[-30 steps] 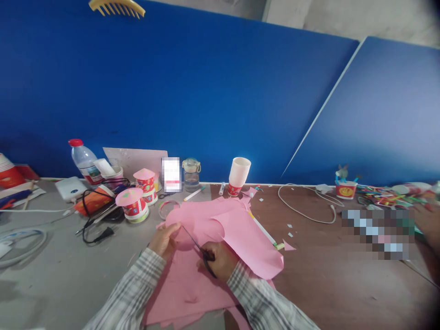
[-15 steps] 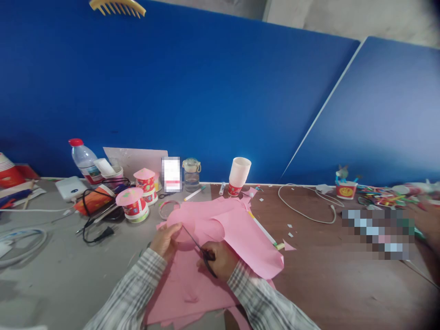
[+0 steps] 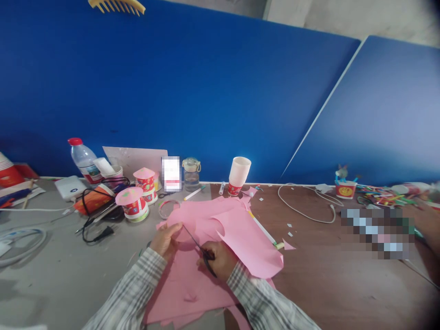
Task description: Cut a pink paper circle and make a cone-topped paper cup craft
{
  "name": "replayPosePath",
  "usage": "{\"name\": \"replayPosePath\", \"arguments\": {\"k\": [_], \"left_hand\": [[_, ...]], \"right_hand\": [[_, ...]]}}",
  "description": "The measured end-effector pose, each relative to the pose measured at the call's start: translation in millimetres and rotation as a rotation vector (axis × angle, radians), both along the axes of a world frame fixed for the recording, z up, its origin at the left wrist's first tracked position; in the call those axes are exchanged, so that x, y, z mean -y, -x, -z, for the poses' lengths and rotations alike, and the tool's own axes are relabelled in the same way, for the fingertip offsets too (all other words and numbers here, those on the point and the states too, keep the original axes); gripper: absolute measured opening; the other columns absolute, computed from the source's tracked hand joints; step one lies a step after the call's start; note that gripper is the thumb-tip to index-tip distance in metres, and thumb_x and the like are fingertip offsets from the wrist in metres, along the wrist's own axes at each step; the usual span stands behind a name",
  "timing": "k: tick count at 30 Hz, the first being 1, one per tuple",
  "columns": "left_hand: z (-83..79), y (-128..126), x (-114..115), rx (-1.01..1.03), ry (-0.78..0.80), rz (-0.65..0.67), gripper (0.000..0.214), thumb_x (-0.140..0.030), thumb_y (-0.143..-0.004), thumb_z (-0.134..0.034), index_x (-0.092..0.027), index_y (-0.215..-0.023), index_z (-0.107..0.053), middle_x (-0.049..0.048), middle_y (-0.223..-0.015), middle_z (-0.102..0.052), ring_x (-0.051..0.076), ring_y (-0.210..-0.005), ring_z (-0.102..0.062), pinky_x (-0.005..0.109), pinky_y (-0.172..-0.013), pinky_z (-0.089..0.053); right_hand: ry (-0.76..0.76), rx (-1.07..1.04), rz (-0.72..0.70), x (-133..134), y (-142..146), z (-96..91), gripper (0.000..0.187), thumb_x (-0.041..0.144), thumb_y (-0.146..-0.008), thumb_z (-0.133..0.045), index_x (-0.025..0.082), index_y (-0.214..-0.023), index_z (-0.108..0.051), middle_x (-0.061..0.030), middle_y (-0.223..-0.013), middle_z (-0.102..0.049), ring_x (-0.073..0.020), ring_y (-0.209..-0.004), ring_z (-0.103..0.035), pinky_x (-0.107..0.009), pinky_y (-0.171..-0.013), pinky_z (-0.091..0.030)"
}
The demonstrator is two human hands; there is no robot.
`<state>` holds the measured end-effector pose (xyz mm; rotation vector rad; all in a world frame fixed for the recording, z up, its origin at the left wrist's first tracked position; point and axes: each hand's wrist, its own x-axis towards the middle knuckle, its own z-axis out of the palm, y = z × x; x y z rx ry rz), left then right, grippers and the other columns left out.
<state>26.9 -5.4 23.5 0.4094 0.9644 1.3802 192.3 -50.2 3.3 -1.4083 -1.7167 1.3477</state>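
A large pink paper sheet (image 3: 240, 233) lies on the table in front of me, partly curled up at its right side. My left hand (image 3: 165, 242) pinches a rounded piece of that pink paper at its left edge. My right hand (image 3: 220, 260) is closed round the black handles of a pair of scissors (image 3: 199, 250). The thin blades point up and left into the paper, toward my left fingers. More pink sheets (image 3: 192, 293) lie flat under both forearms.
Pink-roofed paper cups (image 3: 134, 205), a tape ring (image 3: 167, 208), a water bottle (image 3: 84, 160), black cable (image 3: 94, 224), a jar (image 3: 191, 174), stacked white cups (image 3: 238, 174) and a marker (image 3: 264, 231) surround the paper. White cable (image 3: 302, 206) and coloured sticks (image 3: 385, 197) lie right. Another person's hand (image 3: 429, 224) shows at far right.
Almost nothing differs. My hands, the scissors and the pink paper keep their places; the view has shifted very slightly.
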Motion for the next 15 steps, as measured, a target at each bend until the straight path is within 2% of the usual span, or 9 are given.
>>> {"name": "replayPosePath", "arguments": {"k": [7, 11, 15], "left_hand": [[-0.4, 1, 1, 0.009, 0.012, 0.012, 0.017, -0.009, -0.04, -0.067, -0.012, -0.057, -0.063, 0.0047, -0.044, -0.066, 0.023, -0.041, -0.059, 0.03, -0.031, -0.048], [2.0, 9, -5, 0.012, 0.014, -0.051, 0.01, -0.01, -0.043, -0.067, -0.013, -0.051, -0.06, 0.0022, -0.04, -0.064, 0.019, -0.036, -0.057, 0.024, -0.026, -0.044], [6.4, 18, -12, 0.022, -0.003, -0.12, 0.007, -0.01, -0.048, -0.064, -0.013, -0.05, -0.059, 0.001, -0.04, -0.063, 0.016, -0.037, -0.057, 0.023, -0.03, -0.046]], "right_hand": [[0.011, 0.003, -0.01, 0, 0, 7.3, 0.009, 0.025, -0.061, -0.066, 0.021, -0.059, -0.059, 0.0095, -0.046, -0.045, -0.0102, -0.044, -0.045, -0.018, -0.043, -0.031], [-0.033, 0.05, 0.009, -2, -4, 7.8, 0.011, 0.027, -0.058, -0.07, 0.021, -0.059, -0.061, 0.0106, -0.044, -0.043, -0.0091, -0.044, -0.041, -0.017, -0.042, -0.027], [-0.081, 0.089, 0.066, -7, -10, 6.5, 0.011, 0.027, -0.058, -0.071, 0.021, -0.065, -0.063, 0.0109, -0.045, -0.043, -0.0089, -0.044, -0.041, -0.018, -0.043, -0.027]]}}
